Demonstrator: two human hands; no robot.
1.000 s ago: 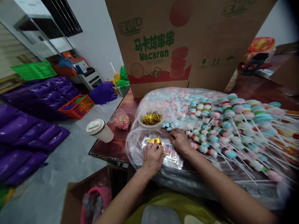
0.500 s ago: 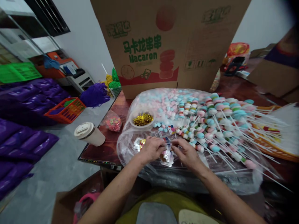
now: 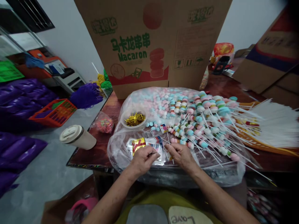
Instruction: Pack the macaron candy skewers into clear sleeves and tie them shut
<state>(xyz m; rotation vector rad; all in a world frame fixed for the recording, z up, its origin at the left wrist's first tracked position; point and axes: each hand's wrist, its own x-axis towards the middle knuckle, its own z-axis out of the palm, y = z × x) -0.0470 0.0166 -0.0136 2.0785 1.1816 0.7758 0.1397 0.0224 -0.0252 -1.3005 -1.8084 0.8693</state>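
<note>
My left hand point(image 3: 144, 159) is closed in a pinch, thumb against forefinger, over a pile of small flat plastic packets point(image 3: 161, 159). What sits in that pinch, if anything, is too small to make out. Just left of it lies a gold and red packet point(image 3: 138, 145). My right hand point(image 3: 181, 156) also pinches, beside thin white sticks; its fingertips hide what they hold. Close to its far side are marshmallow skewers point(image 3: 182, 142) in pink, blue, white and green. A gap separates the two hands.
A bowl of gold twist ties point(image 3: 135, 119) stands on the plastic sheet, with loose marshmallows behind. A lidded cup point(image 3: 78, 137) and a bag of pink candies point(image 3: 105, 123) are left. White sticks point(image 3: 275, 123) fill an orange basket point(image 3: 263, 146); a tall carton point(image 3: 140, 77) blocks the back.
My view has turned to the right. Both hands have drawn a little toward me, and my left hand has uncovered more of the gold packet and the pile.
</note>
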